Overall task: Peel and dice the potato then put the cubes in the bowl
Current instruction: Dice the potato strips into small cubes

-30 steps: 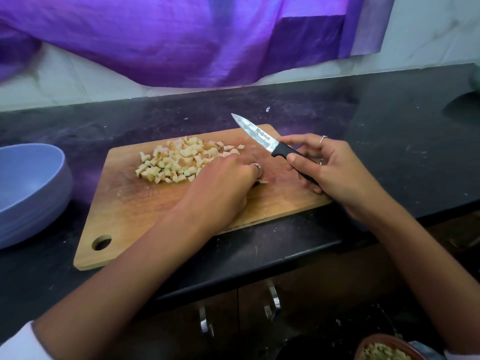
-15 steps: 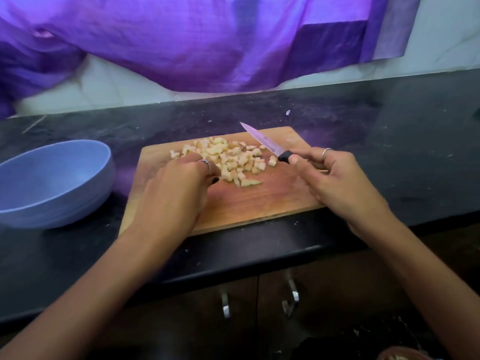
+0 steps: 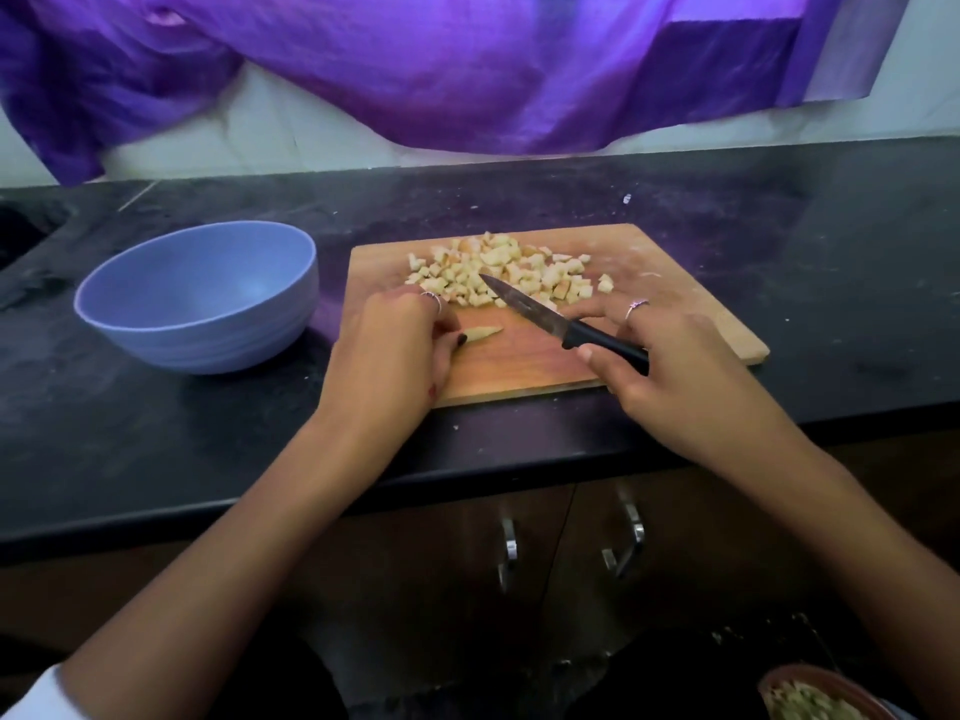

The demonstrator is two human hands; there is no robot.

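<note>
A rounded pale blue bowl (image 3: 200, 298) sits left of centre on the black stone countertop (image 3: 857, 283), and nothing shows on the part of its inside that can be seen. In the bottom right corner of the frame the rim of a brown bowl (image 3: 795, 680) pokes in, holding pale scraps that are too blurred to identify.

A rectangular wooden cutting board (image 3: 691, 304) lies in the middle of the frame, just right of the blue bowl. A loose heap of small pale potato cubes (image 3: 498, 272) covers the upper centre of the board. Below the heap, near the board's lower left, lies one thin uncut sliver of potato (image 3: 483, 333).

The left hand (image 3: 387, 348) rests at the board's left edge with its fingers curled, the fingertips pinning the left end of the sliver against the wood. A ring shows on one finger.

The right hand (image 3: 670, 366) wraps its fingers and thumb round the black handle of a small pointed knife (image 3: 524, 309). One ringed finger stretches out along the board beside the blade. The blade angles toward the upper left, its tip lying at the lower edge of the cube heap.

Purple cloth (image 3: 467, 59) hangs across the top of the frame.
</note>
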